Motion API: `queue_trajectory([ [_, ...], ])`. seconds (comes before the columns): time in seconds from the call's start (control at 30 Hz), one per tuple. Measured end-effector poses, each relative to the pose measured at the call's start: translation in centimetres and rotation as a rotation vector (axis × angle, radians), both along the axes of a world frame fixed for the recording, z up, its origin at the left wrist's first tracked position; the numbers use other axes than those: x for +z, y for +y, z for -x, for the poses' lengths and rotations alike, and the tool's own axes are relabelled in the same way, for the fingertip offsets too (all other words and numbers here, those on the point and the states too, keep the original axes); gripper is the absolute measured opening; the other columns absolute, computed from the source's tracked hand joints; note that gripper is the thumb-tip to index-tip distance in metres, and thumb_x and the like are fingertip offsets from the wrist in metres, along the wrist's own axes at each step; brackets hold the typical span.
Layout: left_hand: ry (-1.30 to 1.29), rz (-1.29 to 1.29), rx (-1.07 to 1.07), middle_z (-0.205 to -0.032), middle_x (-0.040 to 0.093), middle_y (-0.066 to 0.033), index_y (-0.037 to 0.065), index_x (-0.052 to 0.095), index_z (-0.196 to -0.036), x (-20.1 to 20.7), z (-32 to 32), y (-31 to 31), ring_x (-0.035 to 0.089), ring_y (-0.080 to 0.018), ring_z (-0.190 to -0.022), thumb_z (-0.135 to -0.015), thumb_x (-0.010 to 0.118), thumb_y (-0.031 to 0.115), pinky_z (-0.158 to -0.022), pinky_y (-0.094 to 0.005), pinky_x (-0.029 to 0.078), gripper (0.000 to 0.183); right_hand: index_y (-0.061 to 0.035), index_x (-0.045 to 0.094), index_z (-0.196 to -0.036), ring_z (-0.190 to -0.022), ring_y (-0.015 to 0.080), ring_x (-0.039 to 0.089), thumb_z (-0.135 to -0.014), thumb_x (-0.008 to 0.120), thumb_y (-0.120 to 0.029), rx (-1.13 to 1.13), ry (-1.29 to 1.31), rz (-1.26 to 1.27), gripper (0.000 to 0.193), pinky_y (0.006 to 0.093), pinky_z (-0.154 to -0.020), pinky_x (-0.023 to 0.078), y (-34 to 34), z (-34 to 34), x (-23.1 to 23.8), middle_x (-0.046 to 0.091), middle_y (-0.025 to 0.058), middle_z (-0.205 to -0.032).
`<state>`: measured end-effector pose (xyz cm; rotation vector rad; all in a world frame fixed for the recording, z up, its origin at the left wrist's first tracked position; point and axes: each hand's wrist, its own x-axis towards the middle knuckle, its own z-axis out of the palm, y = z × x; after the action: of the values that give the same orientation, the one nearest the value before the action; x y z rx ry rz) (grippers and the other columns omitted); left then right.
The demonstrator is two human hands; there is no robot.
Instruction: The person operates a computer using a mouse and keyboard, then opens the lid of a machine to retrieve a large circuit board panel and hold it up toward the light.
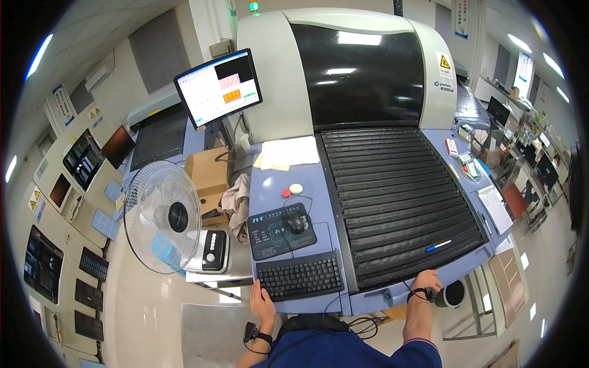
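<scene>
My left hand [264, 305] is at the near left corner of the black keyboard [299, 275]. Its fingers are stretched out along the desk edge, holding nothing I can see. At the front rim of the large machine, my right hand [427, 281] rests with curled fingers; whatever may be inside them is hidden. Just beyond it, a blue and white pen [438, 246] lies on the black ribbed bed [396, 196]. Behind the keyboard, a black mouse [297, 222] sits on a dark mouse pad [264, 230]. Both wrists wear dark bands with small devices.
A monitor [219, 87] stands at the left of the machine's dark hood [362, 76]. Round red [286, 193] and pale [296, 188] buttons and white paper [289, 153] are on the panel. A fan [162, 216] stands left, a black bin [453, 294] right. Cables [367, 326] hang below.
</scene>
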<state>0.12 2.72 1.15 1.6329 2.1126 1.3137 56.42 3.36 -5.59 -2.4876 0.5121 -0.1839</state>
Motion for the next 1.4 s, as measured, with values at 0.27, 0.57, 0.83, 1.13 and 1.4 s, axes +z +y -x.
queue_trajectory([
  [0.27,-0.012,-0.002,-0.014,-0.134,0.063,-0.0214,-0.001,0.061,-0.134,0.0,-0.1,0.0,0.057,-0.0394,-0.127,-0.099,0.048,0.013,-0.108,-0.0442,0.043,0.04,0.0173,0.033,-0.123,-0.097,0.0491,0.064,-0.096,0.055,-0.034,-0.026,-0.113,-0.077,0.062,0.0549,-0.08,0.057,0.1,-0.2,-0.4,0.04,0.0337,-0.124],
  [0.57,-0.014,0.021,-0.002,-0.135,0.063,-0.0201,0.001,0.06,-0.136,-0.2,0.0,0.1,0.056,-0.0387,-0.128,-0.099,0.049,0.014,-0.108,-0.044,0.043,0.04,0.019,0.042,-0.126,-0.104,0.047,0.064,-0.098,0.043,-0.051,-0.037,-0.086,-0.028,0.076,0.0532,-0.088,0.054,0.0,-0.6,-1.0,0.053,0.0389,-0.124],
  [0.83,-0.013,0.014,-0.012,-0.134,0.063,-0.021,0.0,0.06,-0.135,0.4,-0.3,0.1,0.056,-0.0397,-0.127,-0.099,0.049,0.014,-0.108,-0.0447,0.044,0.041,0.0213,0.039,-0.128,-0.106,0.051,0.06,-0.099,0.042,-0.051,0.068,-0.037,0.122,0.078,0.0559,-0.091,0.053,-0.2,-2.4,-3.2,0.05,0.0427,-0.121],
  [1.13,0.015,0.015,-0.005,-0.135,0.062,-0.0216,0.0,0.058,-0.137,-0.2,0.5,-0.2,0.056,-0.0394,-0.126,-0.1,0.048,0.015,-0.108,-0.0442,0.043,0.041,0.0299,0.037,-0.123,-0.109,0.0571,0.054,-0.101,0.038,-0.046,0.031,-0.147,-0.047,0.079,0.0625,-0.091,0.05,0.9,-0.7,-2.9,0.044,0.0492,-0.124],
  [1.4,0.002,0.009,-0.007,-0.134,0.063,-0.0208,-0.001,0.061,-0.134,0.1,-0.2,0.2,0.057,-0.0397,-0.126,-0.098,0.049,0.014,-0.109,-0.0445,0.043,0.04,0.0279,0.036,-0.129,-0.115,0.0578,0.05,-0.101,0.038,-0.044,0.108,-0.067,0.059,0.077,0.062,-0.094,0.049,-0.1,-1.7,-3.1,0.043,0.0483,-0.127],
])
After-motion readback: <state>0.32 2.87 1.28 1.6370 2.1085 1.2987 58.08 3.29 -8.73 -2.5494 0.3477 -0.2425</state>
